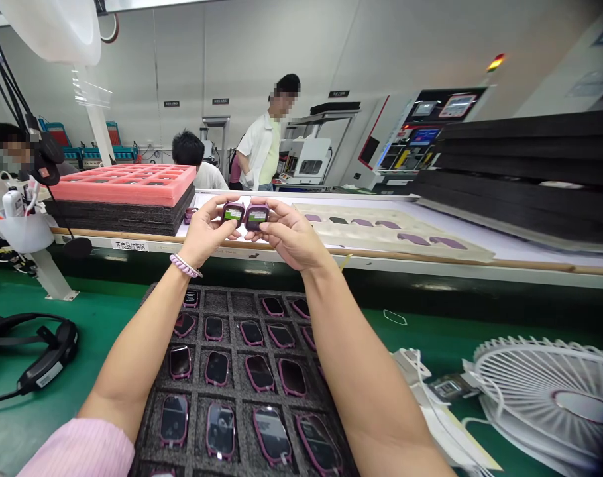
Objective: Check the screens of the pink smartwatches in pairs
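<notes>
My left hand (213,228) pinches a purple-framed smartwatch body (232,213) between thumb and fingers. Close beside it, a second smartwatch body (257,215) of the same kind is gripped by my right hand (294,238). Both screens face me and show a lit green band with small text too fine to read. Below my forearms lies a dark foam tray (198,404) whose square pockets hold several more purple watch bodies, screens up. Two pockets in its far row have no watch in them. My forearms hide parts of the tray's sides.
A pink foam tray (175,189) tops a black foam stack on the shelf at left. A pale tray (381,246) with purple pieces and tall black foam stacks (525,172) stand right. A white fan (554,391), headset (48,358) and lamp post flank the bench. People work beyond.
</notes>
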The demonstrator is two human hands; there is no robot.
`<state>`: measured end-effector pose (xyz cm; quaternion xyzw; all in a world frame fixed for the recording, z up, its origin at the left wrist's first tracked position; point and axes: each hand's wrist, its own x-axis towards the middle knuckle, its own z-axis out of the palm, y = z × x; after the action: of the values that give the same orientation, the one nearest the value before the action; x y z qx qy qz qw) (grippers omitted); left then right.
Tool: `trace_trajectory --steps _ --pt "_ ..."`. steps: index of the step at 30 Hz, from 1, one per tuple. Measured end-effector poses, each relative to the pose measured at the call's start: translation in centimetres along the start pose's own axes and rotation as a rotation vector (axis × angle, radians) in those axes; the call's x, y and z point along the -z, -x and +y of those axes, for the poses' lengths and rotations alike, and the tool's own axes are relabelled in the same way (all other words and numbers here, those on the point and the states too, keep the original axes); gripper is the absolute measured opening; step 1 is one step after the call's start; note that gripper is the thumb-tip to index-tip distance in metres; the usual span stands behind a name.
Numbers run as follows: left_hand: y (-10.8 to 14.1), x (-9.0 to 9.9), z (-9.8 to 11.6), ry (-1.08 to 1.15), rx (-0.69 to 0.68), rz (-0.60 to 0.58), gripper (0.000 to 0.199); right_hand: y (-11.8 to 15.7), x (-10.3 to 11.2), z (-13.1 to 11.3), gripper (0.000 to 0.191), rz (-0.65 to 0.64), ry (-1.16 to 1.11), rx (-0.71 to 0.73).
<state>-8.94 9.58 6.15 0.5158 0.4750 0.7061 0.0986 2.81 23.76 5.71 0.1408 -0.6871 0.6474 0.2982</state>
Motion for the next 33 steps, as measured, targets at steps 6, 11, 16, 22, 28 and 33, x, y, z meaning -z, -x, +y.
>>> trace_trajectory --steps 6,11,16,22,28,33 --pt "0.1 0.0 0.1 0.012 0.036 -0.001 0.039 0.0 0.0 0.1 0.042 0.031 0.028 0.002" --pt "0.1 0.0 0.1 0.004 0.046 -0.017 0.041 0.0 -0.2 0.0 0.045 0.048 0.086 0.011" --pt "0.1 0.0 0.2 0.038 0.053 -0.03 0.045 0.1 -0.2 -0.4 0.045 0.047 0.092 0.007" --pt "0.2 0.0 1.1 0.064 0.03 -0.02 0.045 0.2 -0.7 -1.3 0.045 0.051 0.074 -0.004" --pt "0.9 0.2 4.5 0.028 -0.092 0.017 0.038 0.3 -1.1 -1.5 0.043 0.122 0.12 0.032" --pt "3.9 -0.6 11.0 0.062 -0.471 0.195 0.027 -0.5 -0.5 -1.6 0.043 0.151 0.065 0.053"
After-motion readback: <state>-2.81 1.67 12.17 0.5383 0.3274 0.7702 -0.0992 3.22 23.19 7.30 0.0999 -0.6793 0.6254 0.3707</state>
